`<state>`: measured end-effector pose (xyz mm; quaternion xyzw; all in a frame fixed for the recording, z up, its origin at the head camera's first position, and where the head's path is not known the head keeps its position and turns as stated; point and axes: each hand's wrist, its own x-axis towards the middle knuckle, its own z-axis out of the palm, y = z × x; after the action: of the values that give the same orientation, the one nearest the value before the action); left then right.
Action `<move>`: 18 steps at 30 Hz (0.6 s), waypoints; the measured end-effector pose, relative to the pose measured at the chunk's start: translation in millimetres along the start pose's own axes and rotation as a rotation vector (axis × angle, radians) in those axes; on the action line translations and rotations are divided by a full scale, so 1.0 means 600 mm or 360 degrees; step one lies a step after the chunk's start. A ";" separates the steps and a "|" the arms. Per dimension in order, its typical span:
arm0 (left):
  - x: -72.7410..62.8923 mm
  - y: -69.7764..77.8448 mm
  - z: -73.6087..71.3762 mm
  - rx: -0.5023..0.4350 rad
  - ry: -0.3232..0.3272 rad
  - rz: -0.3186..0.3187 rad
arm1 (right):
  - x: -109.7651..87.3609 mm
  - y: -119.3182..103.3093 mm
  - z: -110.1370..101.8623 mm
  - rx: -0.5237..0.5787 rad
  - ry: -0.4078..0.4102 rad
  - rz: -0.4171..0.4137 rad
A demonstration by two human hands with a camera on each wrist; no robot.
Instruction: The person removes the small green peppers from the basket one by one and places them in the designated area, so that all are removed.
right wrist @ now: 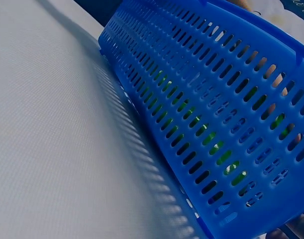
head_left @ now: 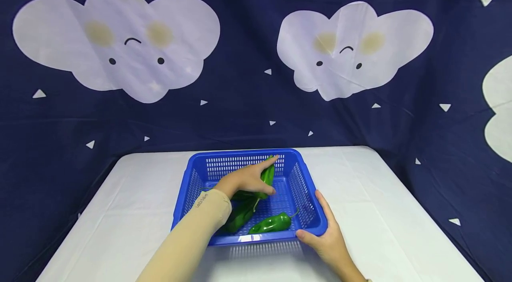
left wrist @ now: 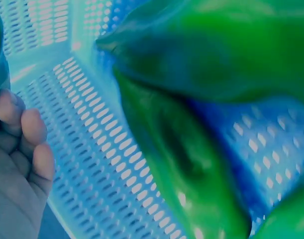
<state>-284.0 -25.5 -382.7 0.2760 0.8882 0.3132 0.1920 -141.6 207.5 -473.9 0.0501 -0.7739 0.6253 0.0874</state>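
A blue slotted plastic basket (head_left: pixel 244 153) stands on a white-covered table with several green peppers inside. Reaching into it, my left hand (head_left: pixel 249 179) grips a long green pepper (head_left: pixel 269 177) near the basket's back right. In the left wrist view, the curled fingers of the left hand (left wrist: pixel 27 144) show beside two large peppers (left wrist: pixel 216 55). My right hand (head_left: pixel 331 241) holds the basket's front right corner, thumb on the front rim and fingers along the right side. Close to the front wall lies another pepper (head_left: pixel 272 223); more peppers (head_left: pixel 240 217) lie partly hidden under the left forearm.
The white tablecloth (head_left: pixel 356 184) spreads around the basket on both sides. A dark blue curtain (head_left: pixel 248 117) with cloud prints hangs behind the table. Through the slots of the basket wall (right wrist: pixel 201 104), green peppers show in the right wrist view.
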 end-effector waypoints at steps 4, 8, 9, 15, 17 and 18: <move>-0.020 0.003 -0.021 -0.0083 0.0041 0.0041 | -0.001 -0.002 0.000 -0.0001 0.0006 0.0018; -0.042 0.007 -0.044 -0.0108 0.0079 0.0036 | -0.002 0.000 -0.001 -0.0008 0.0013 0.0021; -0.048 0.007 -0.049 -0.0118 0.0085 0.0030 | -0.003 0.000 -0.001 -0.0010 0.0013 0.0021; -0.087 -0.005 -0.085 -0.0195 0.0128 0.0024 | -0.002 0.001 -0.001 -0.0004 0.0012 0.0023; -0.101 -0.013 -0.097 -0.0205 0.0147 0.0036 | -0.001 0.002 -0.001 -0.0002 0.0010 0.0014; -0.109 -0.017 -0.103 -0.0204 0.0160 0.0037 | 0.000 0.003 -0.001 -0.0003 0.0009 0.0008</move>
<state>-268.8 -100.0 -333.6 0.2573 0.8716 0.3851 0.1608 -141.8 208.3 -475.2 0.0462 -0.7743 0.6250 0.0881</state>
